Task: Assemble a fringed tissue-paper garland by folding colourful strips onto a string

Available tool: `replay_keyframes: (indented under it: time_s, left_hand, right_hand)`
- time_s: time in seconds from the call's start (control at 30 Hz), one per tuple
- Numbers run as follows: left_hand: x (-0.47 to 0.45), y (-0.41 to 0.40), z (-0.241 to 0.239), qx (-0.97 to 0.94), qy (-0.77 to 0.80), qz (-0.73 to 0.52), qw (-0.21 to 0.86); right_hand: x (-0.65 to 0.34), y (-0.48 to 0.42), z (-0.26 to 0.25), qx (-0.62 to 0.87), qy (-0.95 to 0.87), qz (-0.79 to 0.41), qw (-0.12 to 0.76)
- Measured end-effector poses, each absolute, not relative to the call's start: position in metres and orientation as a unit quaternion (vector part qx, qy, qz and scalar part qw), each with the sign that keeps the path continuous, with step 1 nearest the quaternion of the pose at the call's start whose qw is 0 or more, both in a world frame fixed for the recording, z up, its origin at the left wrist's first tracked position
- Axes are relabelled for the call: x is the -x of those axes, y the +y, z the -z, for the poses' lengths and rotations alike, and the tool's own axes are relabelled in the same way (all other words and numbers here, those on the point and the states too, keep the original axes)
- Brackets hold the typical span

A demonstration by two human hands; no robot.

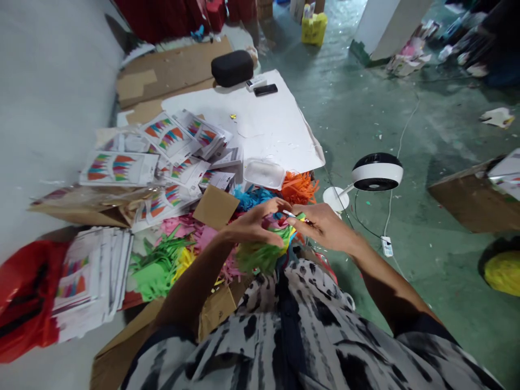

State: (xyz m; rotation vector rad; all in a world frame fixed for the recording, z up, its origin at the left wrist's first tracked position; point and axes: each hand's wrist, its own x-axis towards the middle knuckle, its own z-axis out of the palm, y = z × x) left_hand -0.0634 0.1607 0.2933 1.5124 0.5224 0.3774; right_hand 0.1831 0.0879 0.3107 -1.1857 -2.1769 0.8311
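In front of my shirt, a bunch of fringed tissue paper tassels [262,254] in green, yellow and other colours hangs between my hands. My left hand [257,221] curls its fingers and thumb around the top of this bunch. From the other side, my right hand [320,225] pinches its upper edge. A thin white piece [289,213] shows by the right fingertips; its kind is hard to make out. Just beyond the hands lie blue fringed paper [255,198] and orange fringed paper [300,188]. A brown card [216,207] rests left of my left hand.
Printed packets [119,168] are piled at the left, above green fringed paper [156,265]. A white tray [264,174], black case [232,68] and phone [265,90] rest on the white-topped table [268,130]. A fan [377,172] stands at the right, with cables across the floor.
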Motion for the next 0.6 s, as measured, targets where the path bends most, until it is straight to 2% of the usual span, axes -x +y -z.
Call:
replay_keyframes:
  time_s: [0.2, 0.33, 0.6]
  left_hand:
    - [0.047, 0.135, -0.250, -0.579, 0.232, -0.065, 0.779]
    - [0.051, 0.117, -0.231, -0.503, 0.193, -0.022, 0.842]
    - [0.048, 0.086, -0.218, -0.452, 0.281, -0.106, 0.840]
  right_hand:
    - [-0.183, 0.086, -0.315, 0.406, -0.835, -0.304, 0.211]
    - [-0.188, 0.084, -0.309, 0.411, -0.846, -0.269, 0.209]
    - [-0.181, 0.085, -0.305, 0.459, -0.808, -0.286, 0.236]
